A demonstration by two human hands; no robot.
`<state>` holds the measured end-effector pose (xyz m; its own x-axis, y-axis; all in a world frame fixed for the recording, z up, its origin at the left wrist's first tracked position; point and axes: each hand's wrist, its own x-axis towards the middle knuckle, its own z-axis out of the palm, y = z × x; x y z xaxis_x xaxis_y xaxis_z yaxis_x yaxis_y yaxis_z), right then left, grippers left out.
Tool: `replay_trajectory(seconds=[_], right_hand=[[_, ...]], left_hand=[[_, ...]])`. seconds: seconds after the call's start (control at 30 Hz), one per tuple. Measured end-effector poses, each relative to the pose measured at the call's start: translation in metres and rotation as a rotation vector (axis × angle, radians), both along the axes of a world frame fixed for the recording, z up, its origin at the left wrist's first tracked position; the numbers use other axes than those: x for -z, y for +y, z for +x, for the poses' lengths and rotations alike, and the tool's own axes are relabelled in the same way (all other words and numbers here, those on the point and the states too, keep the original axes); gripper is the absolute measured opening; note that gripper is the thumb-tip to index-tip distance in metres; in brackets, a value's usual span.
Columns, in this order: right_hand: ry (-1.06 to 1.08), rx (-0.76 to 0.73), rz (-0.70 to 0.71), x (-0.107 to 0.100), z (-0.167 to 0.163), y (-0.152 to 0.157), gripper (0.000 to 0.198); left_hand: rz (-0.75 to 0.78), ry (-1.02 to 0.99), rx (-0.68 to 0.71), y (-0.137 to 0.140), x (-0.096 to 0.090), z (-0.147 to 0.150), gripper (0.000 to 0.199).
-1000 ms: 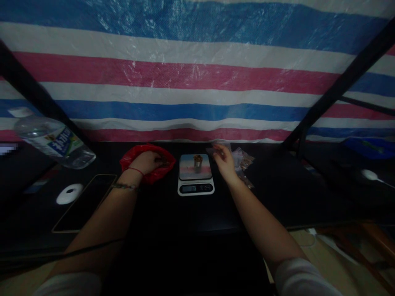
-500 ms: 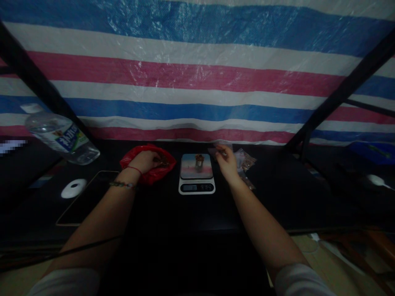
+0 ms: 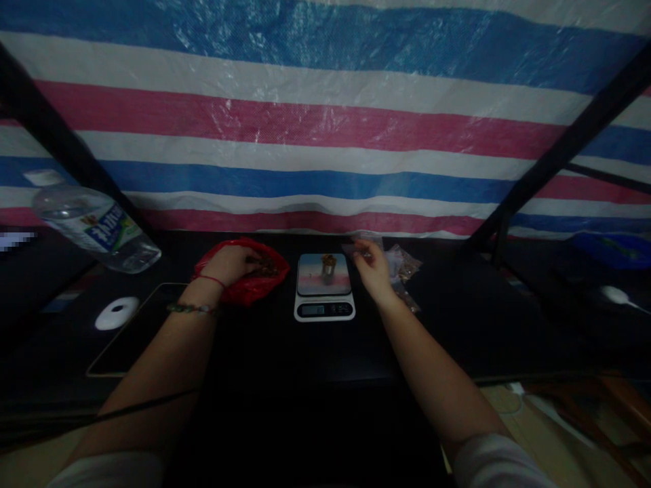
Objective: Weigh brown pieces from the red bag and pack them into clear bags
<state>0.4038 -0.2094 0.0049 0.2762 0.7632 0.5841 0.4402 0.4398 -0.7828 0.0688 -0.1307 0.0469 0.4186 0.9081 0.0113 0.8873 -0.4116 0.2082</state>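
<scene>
one scale (image 3: 306, 272): it stands on the black table (image 3: 274, 352), between the left hand (image 3: 226, 264) and the right hand (image 3: 371, 266); the digits on its screen (image 3: 311, 310) are too small to read.
small cup (image 3: 328, 270): it is upright on the plate of the scale, silvery, with brown bits heaped at its top.
left hand: its fingers are in the open mouth of the red bag (image 3: 247, 293), at more brown bits; i cannot tell if they grip some.
right hand: its fingers are bent, with a narrow space to the thumb, at a clear bag (image 3: 371, 237); whether they pinch it, i cannot tell.
filled bags (image 3: 409, 265): they lie just beside the right hand, clear, with brown contents.
far left: a bottle (image 3: 96, 224) leans in the view, and near it a white rounded thing (image 3: 116, 314) is beside a phone (image 3: 142, 332).
behind: a striped sheet (image 3: 325, 122) hangs.
</scene>
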Motion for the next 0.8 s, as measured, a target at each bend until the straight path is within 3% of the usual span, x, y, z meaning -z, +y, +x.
replay_trajectory(seconds=[0.27,0.47,0.6,0.8], right_hand=[[0.005,-0.016,-0.003,-0.001,-0.001,-0.001,0.028],[0.009,-0.008,-0.019,0.001,0.001,0.002,0.028],[0.023,0.002,-0.031,0.000,0.002,0.003,0.028],[0.024,0.006,-0.021,-0.002,0.002,0.002,0.028]], left_hand=[[-0.025,0.021,0.075,-0.006,-0.008,0.005,0.031],[-0.002,-0.030,0.285,-0.033,-0.023,0.063,0.030],[-0.012,-0.019,0.431,-0.042,-0.020,0.100,0.025],[-0.002,-0.015,0.444,-0.041,-0.009,0.113,0.020]])
